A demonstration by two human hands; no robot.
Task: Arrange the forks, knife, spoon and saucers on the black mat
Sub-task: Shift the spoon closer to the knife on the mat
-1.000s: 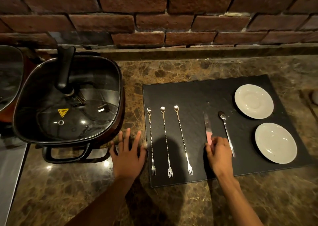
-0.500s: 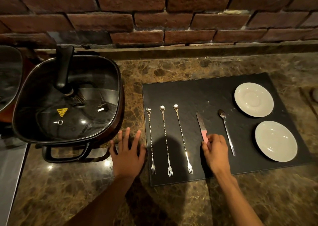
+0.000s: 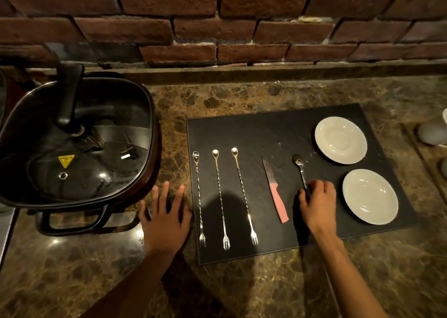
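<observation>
On the black mat, which lies on the marble counter, three long forks are laid side by side at the left with their tines toward the near edge, and two white saucers are set one behind the other at the right. Between them the knife with the pink handle is laid slightly aslant, its blade tip leaning left, free of any hand. The spoon is lying just right of the knife, bowl toward the wall, and its handle end is covered by the right hand, whose fingers are curled over it; a pinch on the handle appears to have been taken, though the contact itself is hidden by the knuckles. The left hand is spread flat and open on the counter, touching the mat's left edge, gripping nothing. The step in hand is judged to be the straightening of the spoon. It would be done best if the handle were swung gently with the bowl kept resting on the mat, until the spoon is parallel to the forks, with an even gap kept to the knife and the near saucer left untouched. The knife's slant might then be corrected to match.
</observation>
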